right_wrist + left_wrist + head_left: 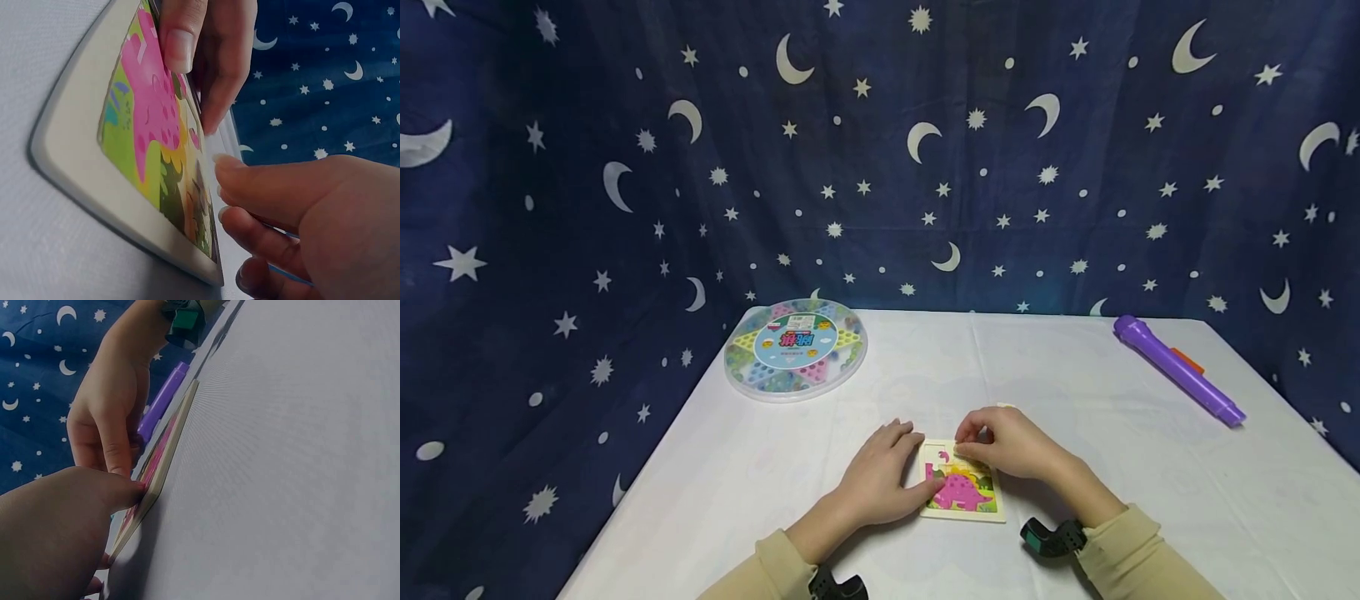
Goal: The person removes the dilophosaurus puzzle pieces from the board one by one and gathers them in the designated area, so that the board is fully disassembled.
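Observation:
A small square picture puzzle (964, 495) with a cream frame lies on the white table, showing a pink dinosaur on green and yellow. My left hand (880, 479) rests at its left side, the thumb (128, 490) laid over the picture and the other fingers extended along the frame's edge. Over the puzzle's upper right is my right hand (1011, 442), thumb and forefinger bent towards each other. Its fingertips (229, 161) are close to the board's far edge; whether a piece is between them cannot be told. The hand covers that corner.
A round, clear-cased Chinese checkers set (796, 350) lies at the back left. At the back right is a purple, torch-shaped stick (1180, 371) with an orange item (1187, 360) beside it. A small cream edge (1006, 406) shows behind my right hand. Starry dark-blue cloth (880, 150) surrounds the table.

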The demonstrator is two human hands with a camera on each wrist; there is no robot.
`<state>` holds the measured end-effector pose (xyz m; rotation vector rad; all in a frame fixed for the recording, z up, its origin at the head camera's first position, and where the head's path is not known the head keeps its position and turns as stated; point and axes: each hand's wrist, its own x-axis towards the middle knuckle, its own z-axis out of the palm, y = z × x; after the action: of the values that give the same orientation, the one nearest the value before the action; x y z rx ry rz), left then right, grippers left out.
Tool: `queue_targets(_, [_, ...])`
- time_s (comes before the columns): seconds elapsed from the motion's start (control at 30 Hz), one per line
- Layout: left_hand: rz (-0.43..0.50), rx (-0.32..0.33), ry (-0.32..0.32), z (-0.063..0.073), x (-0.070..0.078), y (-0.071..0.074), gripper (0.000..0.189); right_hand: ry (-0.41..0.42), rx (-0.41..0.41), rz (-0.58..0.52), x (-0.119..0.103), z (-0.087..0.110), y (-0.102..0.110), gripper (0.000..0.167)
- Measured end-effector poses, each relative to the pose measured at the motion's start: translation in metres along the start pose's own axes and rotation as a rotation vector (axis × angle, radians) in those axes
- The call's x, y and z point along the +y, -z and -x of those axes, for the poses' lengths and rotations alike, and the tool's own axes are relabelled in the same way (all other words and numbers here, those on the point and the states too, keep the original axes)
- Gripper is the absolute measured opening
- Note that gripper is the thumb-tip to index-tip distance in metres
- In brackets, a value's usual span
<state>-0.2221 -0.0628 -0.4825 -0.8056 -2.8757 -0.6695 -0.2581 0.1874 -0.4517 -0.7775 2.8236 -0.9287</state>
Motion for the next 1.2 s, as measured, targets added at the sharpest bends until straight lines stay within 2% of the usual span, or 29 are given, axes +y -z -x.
queue_targets(0.2, [-0.003,0.007,-0.002,-0.0005,-0.0001,0.0004,0.073,0.0,-0.042,-0.006,-0.0001,-0.0011,-0.0005,0.02])
queue_targets(0.4, [0.0,0.004,0.003,-0.0006,-0.0004,0.0007,0.073,0.045,-0.03,0.015,-0.0002,-0.0004,-0.0003,0.029])
queue_targets(0.73, [-0.001,0.008,-0.005,0.0004,0.0001,0.0009,0.073,0.001,-0.016,0.073,-0.0012,-0.0008,-0.0002,0.029])
queue_targets(1.2, [0.003,0.012,0.002,0.0003,0.0006,-0.0003,0.072,0.009,-0.028,0.008,0.0031,0.0003,-0.0003,0.03])
